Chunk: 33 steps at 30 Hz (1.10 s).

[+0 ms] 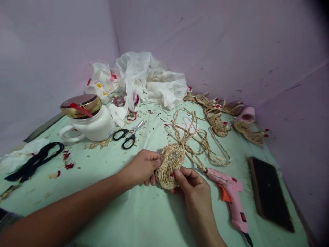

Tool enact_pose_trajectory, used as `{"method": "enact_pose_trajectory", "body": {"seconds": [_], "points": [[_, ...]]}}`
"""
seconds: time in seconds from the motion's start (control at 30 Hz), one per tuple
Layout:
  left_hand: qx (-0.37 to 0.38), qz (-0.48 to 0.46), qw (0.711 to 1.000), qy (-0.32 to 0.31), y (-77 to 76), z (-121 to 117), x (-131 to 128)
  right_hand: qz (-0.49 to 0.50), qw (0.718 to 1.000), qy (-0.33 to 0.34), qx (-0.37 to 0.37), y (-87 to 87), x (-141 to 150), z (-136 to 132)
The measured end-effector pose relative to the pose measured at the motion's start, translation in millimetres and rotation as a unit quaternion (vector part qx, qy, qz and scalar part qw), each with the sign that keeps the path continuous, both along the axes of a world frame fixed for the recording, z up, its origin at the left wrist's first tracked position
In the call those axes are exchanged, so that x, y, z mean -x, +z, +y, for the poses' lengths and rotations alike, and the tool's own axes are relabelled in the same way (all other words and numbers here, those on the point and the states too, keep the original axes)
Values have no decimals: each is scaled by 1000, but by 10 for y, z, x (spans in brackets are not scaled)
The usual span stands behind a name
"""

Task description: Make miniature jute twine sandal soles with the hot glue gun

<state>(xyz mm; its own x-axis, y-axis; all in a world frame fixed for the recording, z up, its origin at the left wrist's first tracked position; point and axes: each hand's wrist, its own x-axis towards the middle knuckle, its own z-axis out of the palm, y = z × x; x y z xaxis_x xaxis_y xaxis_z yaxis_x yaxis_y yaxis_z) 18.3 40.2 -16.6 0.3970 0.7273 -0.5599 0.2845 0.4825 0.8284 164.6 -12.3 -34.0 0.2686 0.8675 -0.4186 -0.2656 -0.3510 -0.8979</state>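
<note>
An oval coil of braided jute rope (169,164) is held just above the pale green table cover (144,212). My left hand (142,167) grips its left edge with curled fingers. My right hand (194,185) pinches its lower right edge between thumb and fingers. A loose tail of the same braided rope (195,137) runs back from the coil in loops across the table. A pink glue gun (232,200) lies flat just right of my right hand.
Black-handled scissors (128,135) lie behind my left hand, beside a white jar with a gold lid (88,118). Plastic bags (144,80) fill the far corner. Finished jute pieces (221,116) and a pink roll (247,115) sit at back right; a dark phone (269,192) lies right.
</note>
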Motion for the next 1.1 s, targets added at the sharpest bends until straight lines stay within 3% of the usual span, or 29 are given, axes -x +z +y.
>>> {"method": "enact_pose_trajectory", "body": {"seconds": [0.23, 0.4, 0.67, 0.9, 1.1], "points": [[-3, -36, 999, 8, 28, -9, -1, -20, 1000, 7, -4, 22, 6, -15], [-6, -1, 1000, -3, 131, -28, -27, -4, 1000, 15, -4, 15, 3, -8], [8, -24, 1000, -3, 115, -29, -15, 90, 996, -1, -20, 4, -48, -7], [-2, -31, 1000, 0, 141, -29, -21, 92, 991, 92, -20, 95, -27, -28], [-37, -54, 998, -12, 136, -58, -29, 83, 992, 97, -23, 87, -29, -30]]}}
